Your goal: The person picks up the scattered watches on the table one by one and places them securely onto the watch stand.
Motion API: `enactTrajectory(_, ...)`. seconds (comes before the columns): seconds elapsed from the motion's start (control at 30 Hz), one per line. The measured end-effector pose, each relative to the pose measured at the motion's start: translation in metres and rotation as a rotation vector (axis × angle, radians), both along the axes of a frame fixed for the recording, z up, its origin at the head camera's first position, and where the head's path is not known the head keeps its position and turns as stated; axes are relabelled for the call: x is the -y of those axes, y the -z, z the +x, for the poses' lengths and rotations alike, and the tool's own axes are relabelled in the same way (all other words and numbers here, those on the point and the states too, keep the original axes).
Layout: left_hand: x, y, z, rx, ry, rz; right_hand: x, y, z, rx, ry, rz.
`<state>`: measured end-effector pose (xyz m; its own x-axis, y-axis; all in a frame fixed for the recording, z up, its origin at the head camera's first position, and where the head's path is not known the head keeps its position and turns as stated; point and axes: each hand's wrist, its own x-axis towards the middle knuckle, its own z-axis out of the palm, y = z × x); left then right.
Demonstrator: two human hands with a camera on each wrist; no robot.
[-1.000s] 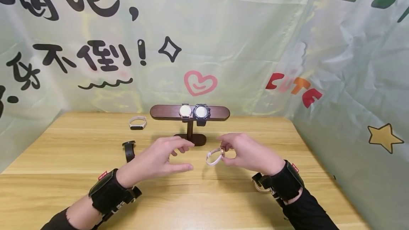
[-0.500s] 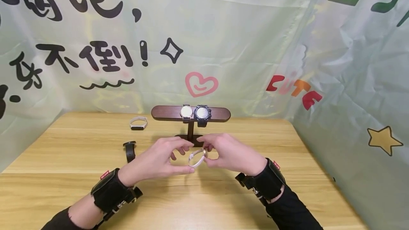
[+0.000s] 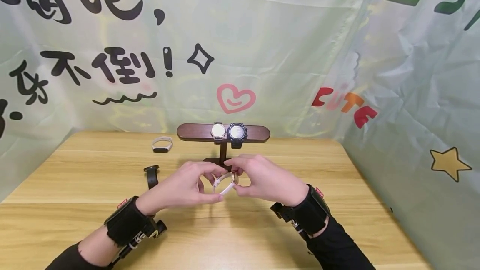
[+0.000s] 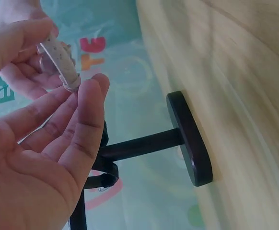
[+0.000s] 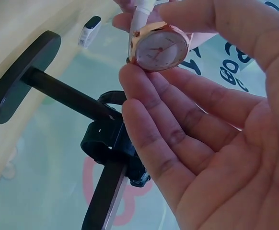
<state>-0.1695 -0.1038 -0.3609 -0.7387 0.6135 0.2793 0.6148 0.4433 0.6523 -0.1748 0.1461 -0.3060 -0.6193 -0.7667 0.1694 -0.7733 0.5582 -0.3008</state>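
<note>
head view: white-strapped watch point(image 3: 228, 188) between left hand point(image 3: 187, 184) and right hand point(image 3: 262, 178), seemingly lifted off the table point(image 3: 93, 166). dark stand point(image 3: 191, 131) just far of it, carrying a gold-rimmed watch point(image 3: 218, 131) and a chunky black watch point(image 3: 237, 132). case point(image 3: 234, 177) at the right end of the loop, strap bowing left; long axis roughly left to right, as the stand's bar runs. neither hand clearly nearer, both touch it.

left wrist view: narrow gap between left thumb and fingertips, strap held across it; other fingers lightly bent. stand's post and foot in sight beyond.

right wrist view: right thumb and fingertips hold the rose-gold case at its edges, dial toward the palm. thumb's exact contact hard to tell.
</note>
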Motion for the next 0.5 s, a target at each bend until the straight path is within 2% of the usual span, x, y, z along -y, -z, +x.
enactTrajectory(0.27, -0.0045, 0.0022, 0.0014, 0.015, -0.025, 0.036, 0.0010, 0.0004, 0.0028, -0.076, -0.003, -0.003)
enactTrajectory(0.5, -0.0047, 0.0039, -0.0007, 0.095, -0.005, 0.148, 0.0010, -0.0008, 0.0031, -0.145, -0.016, -0.042)
